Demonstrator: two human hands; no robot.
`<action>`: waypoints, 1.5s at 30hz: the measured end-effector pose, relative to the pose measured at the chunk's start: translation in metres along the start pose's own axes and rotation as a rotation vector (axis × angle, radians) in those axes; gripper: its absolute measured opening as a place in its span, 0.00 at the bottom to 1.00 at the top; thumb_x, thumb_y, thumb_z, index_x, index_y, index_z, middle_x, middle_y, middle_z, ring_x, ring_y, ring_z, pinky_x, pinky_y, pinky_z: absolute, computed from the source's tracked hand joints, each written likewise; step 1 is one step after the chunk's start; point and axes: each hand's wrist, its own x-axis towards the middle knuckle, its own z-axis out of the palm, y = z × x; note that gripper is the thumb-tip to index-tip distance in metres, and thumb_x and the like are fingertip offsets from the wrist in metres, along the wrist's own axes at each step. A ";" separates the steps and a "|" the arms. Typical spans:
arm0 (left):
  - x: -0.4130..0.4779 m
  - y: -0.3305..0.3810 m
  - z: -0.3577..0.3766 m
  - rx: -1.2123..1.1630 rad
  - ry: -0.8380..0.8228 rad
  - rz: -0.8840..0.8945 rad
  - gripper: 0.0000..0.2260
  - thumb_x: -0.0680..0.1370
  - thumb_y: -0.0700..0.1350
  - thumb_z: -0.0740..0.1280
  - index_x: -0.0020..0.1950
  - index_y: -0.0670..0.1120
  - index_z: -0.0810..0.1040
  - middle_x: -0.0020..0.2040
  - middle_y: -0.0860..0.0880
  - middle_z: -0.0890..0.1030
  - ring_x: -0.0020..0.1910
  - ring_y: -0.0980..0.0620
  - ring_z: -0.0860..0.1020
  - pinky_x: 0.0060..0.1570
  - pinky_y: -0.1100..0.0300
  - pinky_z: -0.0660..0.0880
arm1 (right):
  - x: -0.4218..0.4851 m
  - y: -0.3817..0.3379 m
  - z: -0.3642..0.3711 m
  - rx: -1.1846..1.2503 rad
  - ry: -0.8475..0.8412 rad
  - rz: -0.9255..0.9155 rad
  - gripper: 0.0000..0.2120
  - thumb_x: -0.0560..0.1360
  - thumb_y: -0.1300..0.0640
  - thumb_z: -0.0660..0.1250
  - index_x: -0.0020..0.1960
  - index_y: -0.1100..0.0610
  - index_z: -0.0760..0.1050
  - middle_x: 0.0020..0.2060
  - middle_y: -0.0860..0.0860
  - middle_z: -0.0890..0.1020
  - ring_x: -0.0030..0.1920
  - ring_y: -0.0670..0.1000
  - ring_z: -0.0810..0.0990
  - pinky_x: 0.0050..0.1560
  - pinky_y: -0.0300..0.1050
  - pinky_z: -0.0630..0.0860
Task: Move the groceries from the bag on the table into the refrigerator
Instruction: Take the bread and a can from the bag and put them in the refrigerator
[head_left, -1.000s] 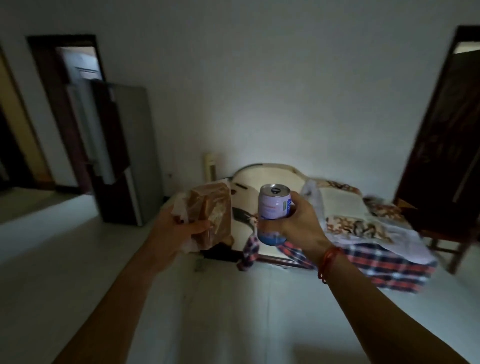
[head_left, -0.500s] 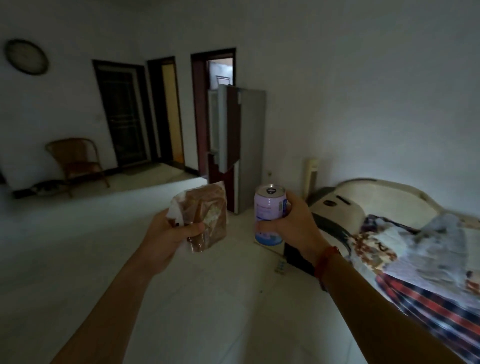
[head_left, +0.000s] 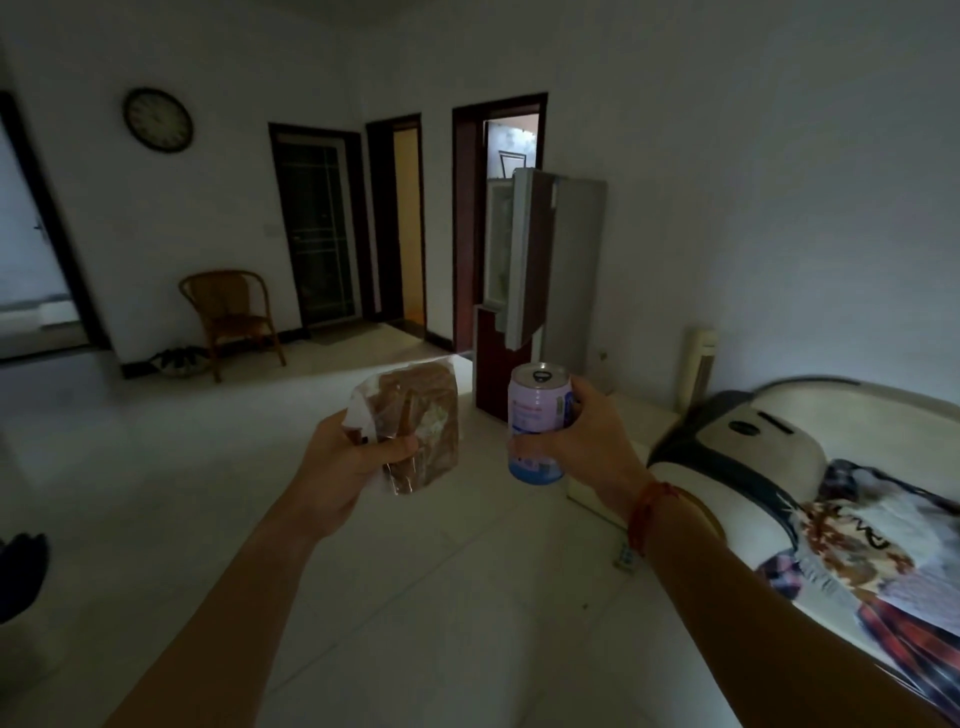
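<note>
Gripping a clear bread packet (head_left: 415, 426), your left hand (head_left: 343, 467) holds it chest-high. Your right hand (head_left: 582, 447) wraps an upright drink can (head_left: 537, 423). Ahead stands the refrigerator (head_left: 561, 270), upper door open.

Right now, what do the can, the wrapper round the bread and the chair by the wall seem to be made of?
Can: probably thin aluminium; bare shiny top with a pull tab, printed lilac side. Wrapper: clear glossy plastic film; the brown bread shows through and its edges crinkle pale. Chair: seemingly rattan or cane, brown, with a rounded frame; the dim light leaves that open.
</note>
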 end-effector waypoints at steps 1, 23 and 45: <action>0.008 -0.001 -0.004 0.012 0.006 0.003 0.19 0.68 0.30 0.72 0.58 0.41 0.80 0.48 0.43 0.85 0.47 0.42 0.84 0.47 0.48 0.80 | 0.009 0.001 0.006 -0.004 -0.003 0.002 0.30 0.57 0.60 0.84 0.55 0.50 0.77 0.47 0.46 0.85 0.46 0.47 0.85 0.51 0.51 0.83; 0.361 -0.098 -0.077 0.055 0.154 -0.021 0.18 0.70 0.28 0.70 0.54 0.46 0.82 0.51 0.45 0.85 0.51 0.45 0.84 0.47 0.53 0.80 | 0.387 0.106 0.108 0.022 -0.086 -0.017 0.32 0.57 0.62 0.83 0.57 0.53 0.76 0.50 0.48 0.84 0.49 0.50 0.84 0.54 0.53 0.82; 0.786 -0.202 -0.208 0.043 0.114 -0.055 0.19 0.70 0.30 0.71 0.54 0.49 0.80 0.50 0.49 0.85 0.52 0.47 0.83 0.53 0.48 0.79 | 0.795 0.212 0.250 -0.038 -0.048 -0.007 0.35 0.56 0.59 0.84 0.60 0.55 0.74 0.51 0.48 0.83 0.51 0.48 0.83 0.48 0.44 0.81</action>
